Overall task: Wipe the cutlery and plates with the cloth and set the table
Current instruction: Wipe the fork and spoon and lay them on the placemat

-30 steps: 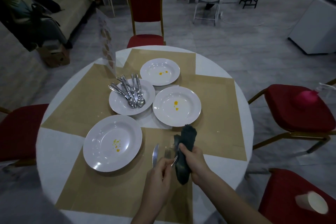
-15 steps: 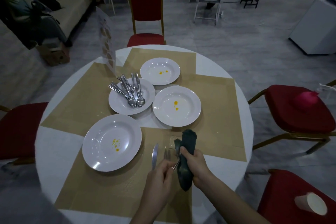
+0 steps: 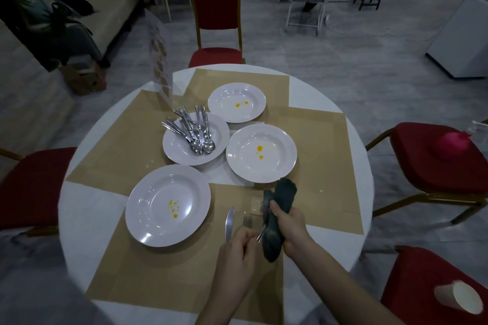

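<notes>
Pinching a thin utensil handle [image 3: 261, 233], the left hand [image 3: 236, 253] feeds it into the dark cloth [image 3: 277, 219] that the right hand [image 3: 290, 227] grips closed, just right of the near plate [image 3: 148, 224]; a knife [image 3: 229, 223] and fork [image 3: 247, 221] lie between. Risks, as I judge them — the slim handle could slip from so light a pinch and clatter onto the knife; the stained plate could smear wiped pieces set too close.

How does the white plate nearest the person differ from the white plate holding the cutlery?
The nearest white plate carries only yellow specks, while the cutlery plate holds a pile of steel spoons and knives. The nearest plate looks larger and sits on a tan placemat. Both are round, white and rimmed.
</notes>
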A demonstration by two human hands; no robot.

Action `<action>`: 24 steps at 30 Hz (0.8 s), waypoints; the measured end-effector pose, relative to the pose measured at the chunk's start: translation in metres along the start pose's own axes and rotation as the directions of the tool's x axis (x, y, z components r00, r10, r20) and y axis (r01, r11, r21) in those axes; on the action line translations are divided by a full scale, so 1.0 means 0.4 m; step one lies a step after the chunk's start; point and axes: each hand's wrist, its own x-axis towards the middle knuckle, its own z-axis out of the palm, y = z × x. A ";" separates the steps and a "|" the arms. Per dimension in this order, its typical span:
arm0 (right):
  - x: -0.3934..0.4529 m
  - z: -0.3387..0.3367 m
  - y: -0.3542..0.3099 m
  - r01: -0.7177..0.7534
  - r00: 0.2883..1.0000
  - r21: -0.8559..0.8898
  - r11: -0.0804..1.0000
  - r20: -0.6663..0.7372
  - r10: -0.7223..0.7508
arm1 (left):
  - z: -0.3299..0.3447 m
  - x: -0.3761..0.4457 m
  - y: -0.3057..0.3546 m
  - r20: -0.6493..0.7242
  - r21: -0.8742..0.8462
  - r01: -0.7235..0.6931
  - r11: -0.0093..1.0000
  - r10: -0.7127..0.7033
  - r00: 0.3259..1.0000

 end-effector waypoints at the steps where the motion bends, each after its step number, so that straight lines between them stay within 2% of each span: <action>1: -0.007 0.003 -0.001 0.004 1.000 0.014 1.000 0.019 -0.004 | -0.001 0.004 0.004 -0.023 -0.009 0.002 1.000 -0.003 1.000; 5: -0.051 0.021 0.040 -0.074 0.975 0.012 0.997 0.209 0.070 | -0.003 0.018 0.011 -0.097 -0.034 0.023 0.999 -0.026 0.995; 7: -0.043 0.021 0.029 -0.031 0.985 0.013 0.999 0.171 0.028 | -0.001 0.011 0.005 -0.082 -0.014 0.032 0.999 -0.033 0.996; 9: -0.011 0.010 -0.010 0.017 0.999 0.034 0.999 0.050 -0.019 | -0.002 0.001 -0.007 -0.039 -0.019 0.062 0.998 -0.062 0.997; 10: 0.005 0.000 -0.034 0.047 0.999 0.041 0.998 0.016 -0.048 | -0.006 -0.002 -0.010 0.003 -0.066 0.095 0.993 -0.095 0.995; 12: 0.018 -0.009 -0.063 0.105 0.994 0.033 0.994 0.034 -0.106 | -0.012 -0.005 -0.014 0.095 -0.207 0.171 0.963 -0.154 0.983; 16: -0.010 0.003 -0.040 0.153 0.979 -0.011 0.988 0.140 -0.150 | -0.021 0.008 -0.002 0.099 -0.440 0.245 0.864 -0.224 0.970; 20: -0.044 0.016 -0.015 0.124 0.975 0.052 0.991 0.177 -0.131 | -0.031 0.005 -0.005 0.149 -0.388 0.206 0.898 -0.160 0.976; 24: -0.091 0.063 0.038 0.185 0.965 -0.053 0.981 0.201 -0.171 | -0.043 0.029 0.003 0.025 -0.317 0.150 0.936 -0.150 0.988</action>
